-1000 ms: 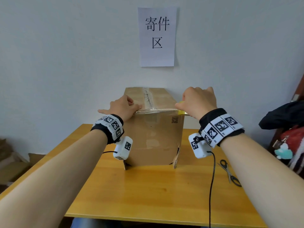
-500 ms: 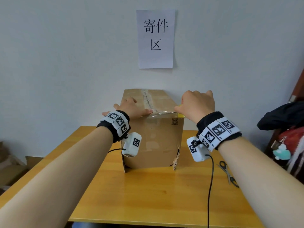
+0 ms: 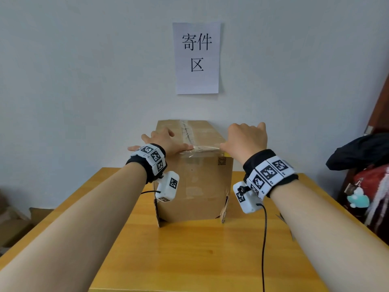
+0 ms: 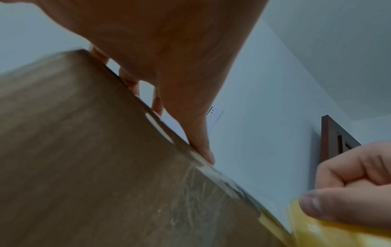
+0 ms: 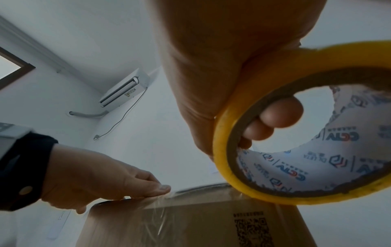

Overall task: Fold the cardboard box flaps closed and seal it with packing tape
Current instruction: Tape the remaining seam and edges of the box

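A tall cardboard box (image 3: 194, 186) stands on the wooden table (image 3: 189, 253), flaps closed, with tape along its top seam. A clear tape strip (image 3: 205, 149) runs along the near top edge. My left hand (image 3: 166, 142) lies flat on the box top at its left, thumb pressing the strip's end (image 5: 162, 188). My right hand (image 3: 245, 140) grips a yellow tape roll (image 5: 296, 127) at the box's right top corner, fingers through its core. In the left wrist view the roll (image 4: 330, 229) shows at the lower right under the right thumb.
A paper sign (image 3: 196, 57) hangs on the white wall behind the box. A dark jacket and red bag (image 3: 366, 165) sit at the right. Cardboard pieces (image 3: 12, 224) lie on the floor at the left. A black cable (image 3: 263, 245) trails over the table.
My left hand has slid right along the box's near top edge, its thumb pressing the strip closer to the middle. The right hand with the roll has stayed at the right corner.
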Demonstrator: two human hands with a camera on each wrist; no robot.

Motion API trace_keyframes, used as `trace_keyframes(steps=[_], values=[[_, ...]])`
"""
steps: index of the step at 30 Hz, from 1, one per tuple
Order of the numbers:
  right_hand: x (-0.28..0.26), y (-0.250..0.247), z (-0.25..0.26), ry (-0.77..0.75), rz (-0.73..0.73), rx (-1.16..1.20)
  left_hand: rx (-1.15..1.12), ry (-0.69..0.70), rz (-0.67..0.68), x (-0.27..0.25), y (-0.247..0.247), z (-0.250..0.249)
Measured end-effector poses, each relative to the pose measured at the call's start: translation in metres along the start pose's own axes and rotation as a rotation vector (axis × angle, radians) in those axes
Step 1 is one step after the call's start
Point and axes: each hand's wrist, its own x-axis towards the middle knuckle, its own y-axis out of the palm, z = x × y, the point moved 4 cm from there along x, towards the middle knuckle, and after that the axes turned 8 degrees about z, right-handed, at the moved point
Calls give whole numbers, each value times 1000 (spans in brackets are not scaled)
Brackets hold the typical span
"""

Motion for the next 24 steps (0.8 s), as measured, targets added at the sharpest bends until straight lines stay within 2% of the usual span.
trace_keyframes(steps=[5, 8, 11, 14, 16, 18, 24], values=[[0, -1, -1, 1, 13, 23, -46, 38, -3, 2, 4, 7], [0, -1, -1, -1, 17, 35, -54, 56, -68, -1, -2, 10], [1, -1, -3, -4, 7, 30, -44, 84, -144, -12, -6, -4], [2, -1, -4, -1, 13, 43, -47, 190, -165, -21, -2, -28], [2, 0, -5, 2, 8, 44, 36, 238, -110, -23, 6, -44], [3, 1, -4, 4, 4, 41, 175, 224, -73, -24, 14, -52], [3, 3, -4, 2, -1, 42, 310, 202, -141, -13, 21, -55]])
